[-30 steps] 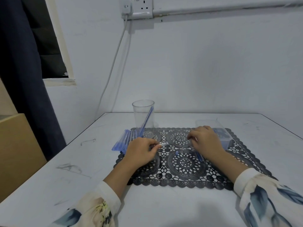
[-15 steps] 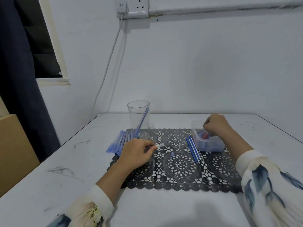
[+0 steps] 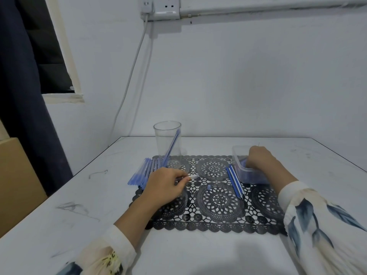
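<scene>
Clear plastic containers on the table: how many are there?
2. A tall clear plastic cup stands at the black lace mat's far left; a low clear plastic box sits on its right side, the right hand inside it.

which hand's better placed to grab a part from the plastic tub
Right. The right hand is inside the plastic tub; the left hand is across the mat, pinching a clear pen barrel.

Level clear pen barrel (image 3: 191, 177); upright tub (image 3: 238, 162)

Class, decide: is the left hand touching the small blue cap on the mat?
Apart. The head view shows open mat between the left hand, which pinches a clear pen tube, and the blue cap.
</scene>
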A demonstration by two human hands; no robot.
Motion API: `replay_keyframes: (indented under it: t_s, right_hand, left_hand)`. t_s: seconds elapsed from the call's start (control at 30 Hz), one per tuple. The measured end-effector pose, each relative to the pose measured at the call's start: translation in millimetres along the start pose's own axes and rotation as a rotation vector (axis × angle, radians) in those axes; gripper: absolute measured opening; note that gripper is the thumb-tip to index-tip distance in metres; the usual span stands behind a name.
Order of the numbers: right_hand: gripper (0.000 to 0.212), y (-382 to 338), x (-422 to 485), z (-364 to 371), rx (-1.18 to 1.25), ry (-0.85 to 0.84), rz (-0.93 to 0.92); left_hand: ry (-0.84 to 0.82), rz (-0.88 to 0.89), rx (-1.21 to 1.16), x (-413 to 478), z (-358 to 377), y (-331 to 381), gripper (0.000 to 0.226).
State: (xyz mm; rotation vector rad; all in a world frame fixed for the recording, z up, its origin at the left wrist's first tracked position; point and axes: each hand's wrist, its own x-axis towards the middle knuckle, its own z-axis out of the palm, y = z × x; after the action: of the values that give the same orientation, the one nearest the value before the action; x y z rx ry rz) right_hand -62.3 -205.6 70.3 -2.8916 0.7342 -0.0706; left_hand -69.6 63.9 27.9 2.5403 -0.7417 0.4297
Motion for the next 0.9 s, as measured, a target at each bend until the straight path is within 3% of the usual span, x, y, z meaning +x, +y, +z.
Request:
replay_keyframes:
  t_s: [0.57, 0.73, 0.9]
  right_hand:
    - [0.029, 0.4, -0.3, 1.9, 0.042, 0.045, 0.02]
    - [0.033, 1.6, 2.0, 2.3, 0.124, 0.157, -0.037]
    - [0.027, -2.6, 7.2, 4.6, 0.397, 0.361, -0.104]
  left_hand:
    - [-0.014, -0.007, -0.023, -1.4, 2.0, 0.7, 0.026]
    - [-0.019, -0.015, -0.024, -0.9, 1.0, 0.6, 0.026]
    - [-0.023, -0.016, -0.047, -1.6, 0.5, 0.6, 0.026]
